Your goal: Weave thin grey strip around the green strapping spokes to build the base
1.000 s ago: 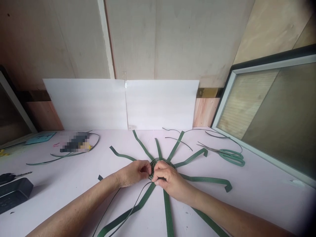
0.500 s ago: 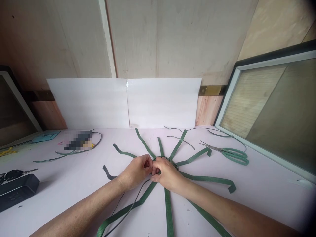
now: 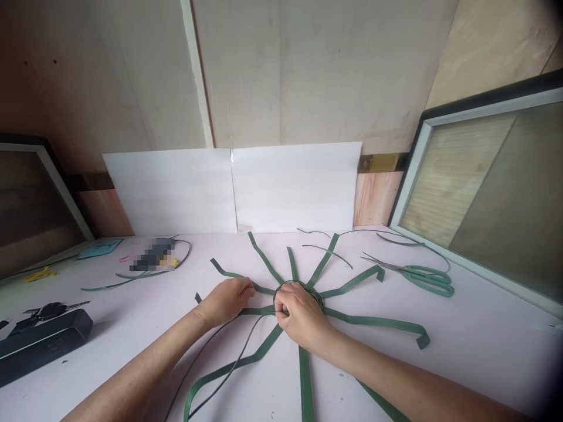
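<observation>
Several flat green strips [image 3: 373, 321] fan out like spokes from a small woven hub [image 3: 303, 287] on the pale table [image 3: 461, 351]. My right hand [image 3: 299, 313] rests on the hub, fingers curled and pinching at its left edge. My left hand [image 3: 229, 299] sits a little to the left, fingers closed on a green strip [image 3: 257, 310] that runs toward the hub. A thin dark strand [image 3: 229, 369] trails from the hub toward me.
Green-handled scissors [image 3: 422, 276] lie at the right, thin loose strands [image 3: 328, 251] behind the hub. A framed glass panel [image 3: 492, 193] leans at the right, white sheets [image 3: 233, 190] against the back wall. A black box [image 3: 41, 346], keys [image 3: 48, 309] and a strip loop [image 3: 145, 272] lie left.
My left hand has drawn away from the hub to the left, pulling a green strip out flat. My right hand stays on the hub. The camera has shifted slightly.
</observation>
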### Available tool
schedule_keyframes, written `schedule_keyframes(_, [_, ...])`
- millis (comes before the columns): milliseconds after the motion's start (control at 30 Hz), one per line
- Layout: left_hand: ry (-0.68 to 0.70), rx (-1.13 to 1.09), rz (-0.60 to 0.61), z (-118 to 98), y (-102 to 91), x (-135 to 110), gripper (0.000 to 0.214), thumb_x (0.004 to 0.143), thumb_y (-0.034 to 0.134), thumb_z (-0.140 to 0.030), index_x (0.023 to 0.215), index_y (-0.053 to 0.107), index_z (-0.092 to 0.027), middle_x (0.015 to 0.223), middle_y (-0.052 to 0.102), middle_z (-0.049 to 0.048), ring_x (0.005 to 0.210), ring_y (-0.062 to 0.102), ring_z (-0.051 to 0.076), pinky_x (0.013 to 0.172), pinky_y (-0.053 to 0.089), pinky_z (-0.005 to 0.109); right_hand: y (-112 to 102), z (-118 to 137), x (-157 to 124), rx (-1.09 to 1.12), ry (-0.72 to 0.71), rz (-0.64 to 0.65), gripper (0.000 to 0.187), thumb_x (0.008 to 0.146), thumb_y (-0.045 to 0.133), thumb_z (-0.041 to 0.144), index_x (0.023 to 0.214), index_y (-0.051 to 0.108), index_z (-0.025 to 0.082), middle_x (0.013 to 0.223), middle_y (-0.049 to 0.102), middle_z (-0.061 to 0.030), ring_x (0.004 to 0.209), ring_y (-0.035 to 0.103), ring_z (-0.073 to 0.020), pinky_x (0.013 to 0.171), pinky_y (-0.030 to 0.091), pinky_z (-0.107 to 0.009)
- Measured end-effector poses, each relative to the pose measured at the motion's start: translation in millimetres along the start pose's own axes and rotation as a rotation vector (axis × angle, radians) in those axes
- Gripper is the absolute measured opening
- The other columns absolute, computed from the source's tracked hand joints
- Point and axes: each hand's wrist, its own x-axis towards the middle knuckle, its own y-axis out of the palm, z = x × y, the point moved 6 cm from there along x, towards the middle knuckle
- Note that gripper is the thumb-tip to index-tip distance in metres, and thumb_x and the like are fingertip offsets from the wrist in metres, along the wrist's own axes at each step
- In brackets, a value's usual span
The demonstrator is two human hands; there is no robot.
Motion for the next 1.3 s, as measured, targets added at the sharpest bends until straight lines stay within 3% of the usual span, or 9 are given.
schedule_keyframes(267, [-0.043, 0.023, 0.066, 9, 10.0, -13, 0.018, 0.084, 0.043, -0.025, 0.077, 0.058, -0.019, 0.077, 0.062, 0.0007, 0.072, 0.053, 0.017, 0.064, 0.037, 0.027, -2, 3, 2, -0.018, -0.002, 0.029, 0.029, 0.066, 0.052, -0.009, 0.058, 0.046, 0.019, 0.065, 0.055, 0.001, 0.072, 0.05, -0.0161, 0.067, 0.037, -0.027])
schedule_keyframes(433, [0.022, -0.051, 0.001, -3, 10.6, -14, 0.019, 0.084, 0.049, -0.031, 0.09, 0.063, -0.02, 0.091, 0.059, 0.0018, 0.077, 0.053, 0.016, 0.069, 0.042, 0.027, -4, 5, 2, -0.025, 0.013, 0.075, 0.029, 0.071, 0.053, -0.007, 0.059, 0.046, 0.018, 0.068, 0.057, -0.0004, 0.076, 0.051, -0.0167, 0.068, 0.038, -0.028])
schedule_keyframes(567, [0.09, 0.052, 0.011, -16, 14.2, -14, 0.022, 0.08, 0.059, -0.04, 0.077, 0.065, -0.02, 0.087, 0.056, 0.0032, 0.084, 0.054, 0.02, 0.069, 0.041, 0.028, -4, 5, 1, -0.024, -0.002, 0.06, 0.026, 0.073, 0.055, -0.005, 0.061, 0.049, 0.018, 0.07, 0.058, -0.0009, 0.077, 0.051, -0.0175, 0.07, 0.038, -0.029])
schedule_keyframes(733, [0.132, 0.139, 0.013, -32, 19.8, -15, 0.013, 0.075, 0.051, -0.015, 0.064, 0.057, -0.018, 0.077, 0.054, 0.0019, 0.075, 0.052, 0.017, 0.063, 0.037, 0.027, -2, 3, -1, -0.017, -0.01, 0.074, 0.018, 0.075, 0.059, 0.0, 0.072, 0.057, 0.017, 0.08, 0.062, -0.0026, 0.084, 0.052, -0.02, 0.077, 0.04, -0.032])
schedule_keyframes(833, [0.113, 0.152, -0.02, -38, 19.7, -19, 0.014, 0.073, 0.048, -0.011, 0.061, 0.051, -0.018, 0.075, 0.052, 0.0016, 0.07, 0.049, 0.015, 0.062, 0.036, 0.026, -1, 3, -3, -0.051, -0.058, 0.098, 0.015, 0.078, 0.058, 0.003, 0.078, 0.061, 0.017, 0.087, 0.062, -0.0041, 0.089, 0.051, -0.0215, 0.083, 0.04, -0.035])
schedule_keyframes(1033, [0.085, 0.092, -0.008, -20, 16.1, -19, 0.029, 0.091, 0.035, -0.023, 0.071, 0.056, -0.018, 0.081, 0.054, 0.0023, 0.071, 0.051, 0.015, 0.067, 0.039, 0.027, 2, 5, -5, -0.104, -0.132, 0.156, 0.017, 0.079, 0.055, 0.001, 0.073, 0.059, 0.017, 0.084, 0.06, -0.0029, 0.085, 0.05, -0.019, 0.082, 0.038, -0.034])
schedule_keyframes(1133, [0.015, 0.164, -0.038, -4, 10.8, -11, 0.019, 0.088, 0.041, -0.024, 0.082, 0.058, -0.019, 0.088, 0.058, 0.0032, 0.078, 0.053, 0.017, 0.07, 0.038, 0.028, 0, 6, -5, -0.109, -0.154, 0.17, 0.016, 0.081, 0.054, 0.003, 0.074, 0.059, 0.016, 0.084, 0.06, -0.0028, 0.085, 0.05, -0.0186, 0.083, 0.038, -0.034])
schedule_keyframes(1300, [-0.093, 0.152, 0.117, 8, 13.5, 2, 0.015, 0.081, 0.047, -0.026, 0.07, 0.054, -0.018, 0.075, 0.056, 0.0004, 0.07, 0.049, 0.016, 0.062, 0.033, 0.026, -1, 8, -1, -0.136, -0.177, 0.252, 0.014, 0.082, 0.054, 0.006, 0.076, 0.061, 0.016, 0.086, 0.062, -0.0042, 0.087, 0.051, -0.0197, 0.082, 0.039, -0.036])
